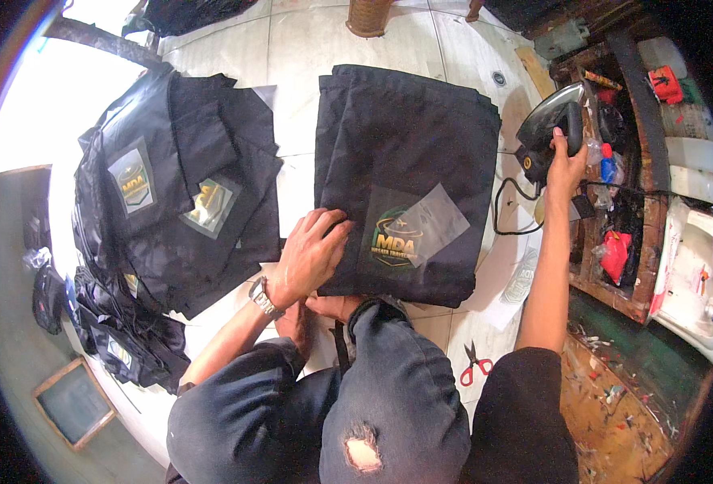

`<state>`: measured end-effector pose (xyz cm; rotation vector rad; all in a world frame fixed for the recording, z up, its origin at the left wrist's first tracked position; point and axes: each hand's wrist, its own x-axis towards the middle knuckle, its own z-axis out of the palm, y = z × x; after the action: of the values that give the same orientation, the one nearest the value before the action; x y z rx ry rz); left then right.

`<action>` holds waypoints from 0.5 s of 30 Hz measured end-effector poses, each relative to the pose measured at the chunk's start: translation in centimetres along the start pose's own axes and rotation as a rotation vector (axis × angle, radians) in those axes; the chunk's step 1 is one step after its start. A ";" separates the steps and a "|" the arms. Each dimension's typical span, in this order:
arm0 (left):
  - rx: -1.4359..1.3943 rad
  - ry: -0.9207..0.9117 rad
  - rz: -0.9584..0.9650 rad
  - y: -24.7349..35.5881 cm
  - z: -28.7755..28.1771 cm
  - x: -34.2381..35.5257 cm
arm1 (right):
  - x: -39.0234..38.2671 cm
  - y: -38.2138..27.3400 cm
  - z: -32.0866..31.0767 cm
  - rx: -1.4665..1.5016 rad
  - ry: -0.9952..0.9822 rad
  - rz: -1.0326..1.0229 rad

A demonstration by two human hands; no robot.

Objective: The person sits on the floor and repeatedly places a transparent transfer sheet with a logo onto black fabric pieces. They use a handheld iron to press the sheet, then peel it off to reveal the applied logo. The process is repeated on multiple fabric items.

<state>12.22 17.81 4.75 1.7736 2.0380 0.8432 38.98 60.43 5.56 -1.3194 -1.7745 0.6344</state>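
Note:
A stack of flat black cloth pieces (pixel 405 121) lies before me on the pale tiled floor. Its top piece carries a gold and green print, with a clear plastic film (pixel 441 222) lying askew over part of it. At the stack's left edge, my left hand (pixel 312 250) rests with bent fingers touching the cloth; its thumb is mostly hidden. Off to the right, my right hand (pixel 564 165) is wrapped round the black handle of a clothes iron (pixel 543 117). The iron is beside the low wooden shelf, apart from the cloth, its cord looping below.
More black cloth pieces (pixel 235 137) with prints and films are heaped at left, beside a crumpled black pile (pixel 135 339). Red-handled scissors (pixel 476 367) lie near my right knee, below a translucent printed sheet (pixel 517 286). A cluttered wooden shelf (pixel 654 169) borders the right side.

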 end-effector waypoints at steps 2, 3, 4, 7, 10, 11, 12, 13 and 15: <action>-0.004 -0.045 0.031 -0.2 -0.8 1.6 | -0.6 0.2 1.8 0.167 0.008 0.039; -0.004 -0.070 0.049 -0.4 -1.4 2.7 | -1.3 0.3 2.6 0.228 -0.011 0.105; -0.011 -0.093 0.080 -0.7 -1.7 4.2 | -1.2 1.6 3.2 0.213 -0.022 0.189; 0.014 -0.158 0.304 -0.7 -1.4 9.4 | -0.9 6.2 4.7 0.103 0.094 0.084; 0.111 -0.155 0.488 -0.9 1.2 13.1 | -2.3 6.3 6.8 0.126 0.168 0.053; 0.105 -0.093 0.451 -1.0 1.7 13.3 | -3.1 5.6 7.4 0.149 0.183 0.052; 0.095 -0.024 0.426 -1.1 2.4 13.9 | -4.1 5.0 7.6 0.185 0.200 0.056; 0.077 0.041 0.402 -0.9 2.7 14.2 | -5.0 5.3 7.3 0.190 0.195 0.086; 0.065 0.149 0.190 -1.2 2.0 12.9 | -7.0 5.5 6.7 0.199 0.197 0.145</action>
<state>10.08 30.73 4.29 2.0213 2.0306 1.0019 37.07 56.12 -4.55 -1.3316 -1.4300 0.7149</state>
